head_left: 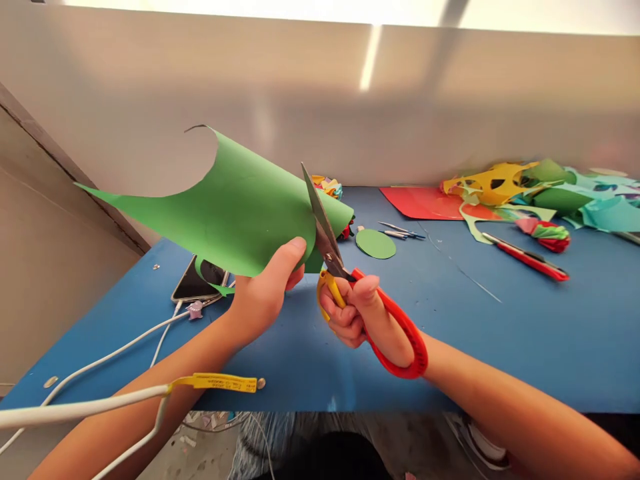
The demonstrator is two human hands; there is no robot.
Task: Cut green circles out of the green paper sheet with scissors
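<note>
A large green paper sheet (240, 207) with a curved cut-out at its upper left is held above the table by my left hand (267, 290), thumb on top and fingers beneath. My right hand (355, 310) grips scissors (325, 223) with one red and one yellow handle. The scissor blades are parted, and they cross the sheet's right part, just right of my left thumb. A green paper oval (375, 244) lies on the table behind the scissors.
The blue table (500, 347) bears a phone (200, 280) with white cables (110, 360) at left. Red paper (425, 202), colourful scraps (505, 183), a red cutter (530, 259), a paper flower (550, 235) and thin tools (403, 232) lie behind and right.
</note>
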